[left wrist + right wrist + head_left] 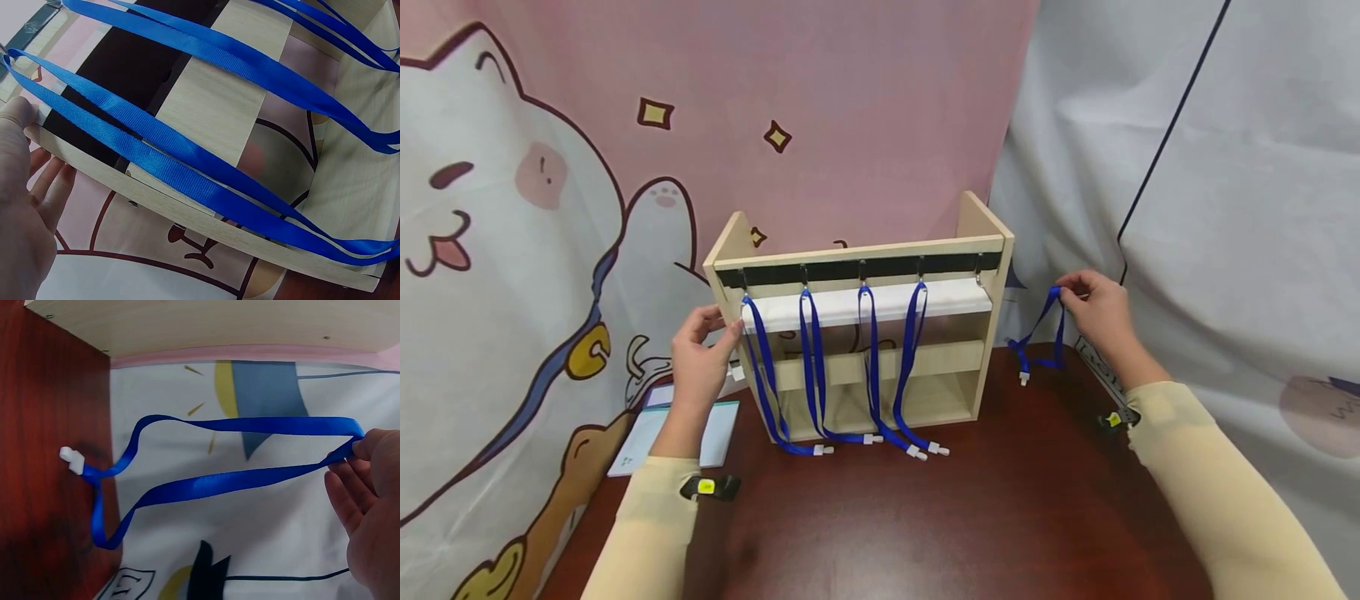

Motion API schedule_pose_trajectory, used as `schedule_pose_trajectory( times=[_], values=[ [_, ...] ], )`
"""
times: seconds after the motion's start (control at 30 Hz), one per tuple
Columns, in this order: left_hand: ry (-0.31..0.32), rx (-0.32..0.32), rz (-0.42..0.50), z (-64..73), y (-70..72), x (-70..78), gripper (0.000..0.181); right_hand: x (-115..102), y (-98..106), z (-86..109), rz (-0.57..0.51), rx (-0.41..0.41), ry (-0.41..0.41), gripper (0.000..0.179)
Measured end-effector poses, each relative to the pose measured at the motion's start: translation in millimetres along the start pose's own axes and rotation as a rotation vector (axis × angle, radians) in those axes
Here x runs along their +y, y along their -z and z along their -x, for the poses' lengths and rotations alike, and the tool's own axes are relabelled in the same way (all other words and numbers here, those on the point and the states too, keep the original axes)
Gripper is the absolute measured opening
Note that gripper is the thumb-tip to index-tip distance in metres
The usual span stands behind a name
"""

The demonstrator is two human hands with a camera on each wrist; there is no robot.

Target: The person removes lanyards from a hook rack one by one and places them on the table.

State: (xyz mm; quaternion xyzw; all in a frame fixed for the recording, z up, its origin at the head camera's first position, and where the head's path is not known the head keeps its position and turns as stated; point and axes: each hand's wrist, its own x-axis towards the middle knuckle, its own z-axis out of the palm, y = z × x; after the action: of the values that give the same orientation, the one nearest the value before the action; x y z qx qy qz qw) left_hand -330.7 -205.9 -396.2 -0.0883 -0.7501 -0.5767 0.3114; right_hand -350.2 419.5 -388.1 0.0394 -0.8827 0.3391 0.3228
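My right hand [1097, 307] pinches a blue lanyard [231, 482] at the top of its loop, beside the wooden rack [994, 333]. The loop hangs down, its white clip [74, 460] lowest, over the dark red tabletop. On the rack's left side panel [206, 234] my left hand [698, 357] has its thumb at the front edge and its fingers behind. Several blue lanyards [816, 367] hang from metal hooks along the rack's black strip [831, 273], their clips lying on the table in front. The rightmost hook [978, 268] carries no lanyard.
Behind the left forearm lies a pale blue-and-white booklet or pad [718, 433] on the table [925, 525]. A pink cartoon curtain [865, 108] stands behind the rack, and a white one [1240, 208] hangs close on the right.
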Motion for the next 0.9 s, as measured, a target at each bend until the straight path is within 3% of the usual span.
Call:
schedule_pose_trajectory(
  times=[0.2,0.9],
  values=[
    [-0.011,0.003,-0.002,-0.6,0.1,-1.4,0.029,11.8,-7.1,6.4,0.022,0.002,0.027,0.012],
    [-0.008,-0.002,0.001,1.0,0.1,-0.2,0.030,69.1,-15.5,21.3,0.036,-0.035,-0.051,0.015]
  ],
)
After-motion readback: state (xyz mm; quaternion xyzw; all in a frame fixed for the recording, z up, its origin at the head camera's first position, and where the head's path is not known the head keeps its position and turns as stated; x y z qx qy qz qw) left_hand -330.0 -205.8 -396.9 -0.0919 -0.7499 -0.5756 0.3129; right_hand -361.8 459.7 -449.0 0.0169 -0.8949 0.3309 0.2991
